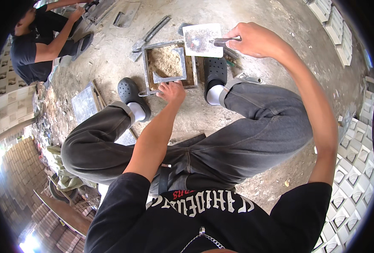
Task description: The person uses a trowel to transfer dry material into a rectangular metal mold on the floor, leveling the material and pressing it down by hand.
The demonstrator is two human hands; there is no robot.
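Observation:
A square metal mold [146,69] sits on the floor between my feet, with pale sandy powder [163,60] inside. A smaller grey metal frame [170,79] rests within it, powder lying along its inner edges. My left hand [173,91] is at the mold's near side, its curled fingers gripping the near edge of the grey frame; the fingertips are partly hidden. My right hand [251,40] is closed round the dark handle of a flat, square trowel [203,39]. The trowel's pale, smudged plate is held over the mold's far right corner, covering part of it.
Dark metal bars [151,37] lie beyond the mold, and a flat plate [125,14] farther back. Leaning slabs [85,101] stand left of my left shoe [129,90]. Another person [43,46] crouches at the far left. Patterned pale blocks [351,156] are stacked at the right.

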